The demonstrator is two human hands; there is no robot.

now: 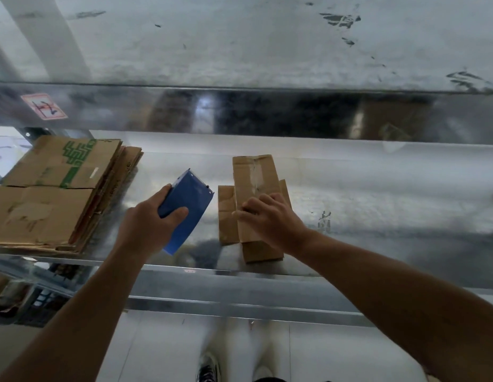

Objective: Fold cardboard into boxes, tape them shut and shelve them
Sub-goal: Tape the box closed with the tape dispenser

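A small brown cardboard box (253, 177) with clear tape along its top seam lies on the shiny metal shelf (377, 194), its side flaps sticking out. My right hand (267, 216) rests on the box's near part, fingers curled over the top flap. My left hand (154, 224) grips a blue tape dispenser (189, 208), held just left of the box and above the shelf.
A stack of flattened cardboard sheets (49, 194), one with green print, lies at the shelf's left end. A metal beam (240, 111) of the shelf above runs across the view. The shelf's front rail (240, 304) is below my arms; the floor and shoes show beneath.
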